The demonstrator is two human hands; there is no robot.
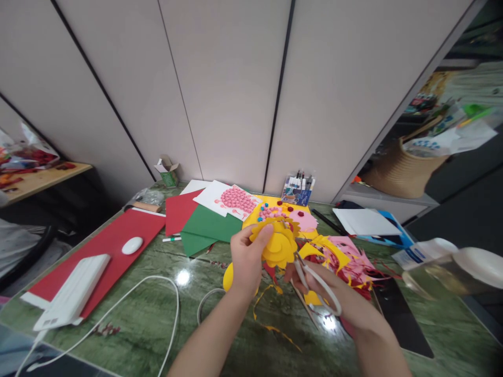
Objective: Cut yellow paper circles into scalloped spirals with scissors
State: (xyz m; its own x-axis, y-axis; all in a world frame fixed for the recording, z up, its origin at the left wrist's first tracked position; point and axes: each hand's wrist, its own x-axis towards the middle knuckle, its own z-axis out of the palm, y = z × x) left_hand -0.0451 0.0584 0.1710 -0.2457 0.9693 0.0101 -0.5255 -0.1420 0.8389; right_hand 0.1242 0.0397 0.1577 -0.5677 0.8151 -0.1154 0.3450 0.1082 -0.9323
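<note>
My left hand [247, 256] pinches a yellow paper flower [277, 243] with a scalloped edge, thumb on its face. In my right hand [314, 280] is a pair of scissors [324, 290] with white handles; its blades point up at the flower's lower right edge. Whether the blades touch the paper I cannot make out. Thin yellow paper strips [275, 330] lie on the table below. Behind the flower is a yellow sheet [251, 217] carrying a pink paper piece [302, 221] and small coloured balls.
Yellow, pink and red paper scraps [349, 259] are heaped at the right, near a dark tablet-like slab [404, 319] and a clear bottle [436, 272]. Green sheets [210, 230], a red folder [106, 262], a white mouse [132, 245] and a white cable [177, 303] lie left. Pens [298, 186] stand behind.
</note>
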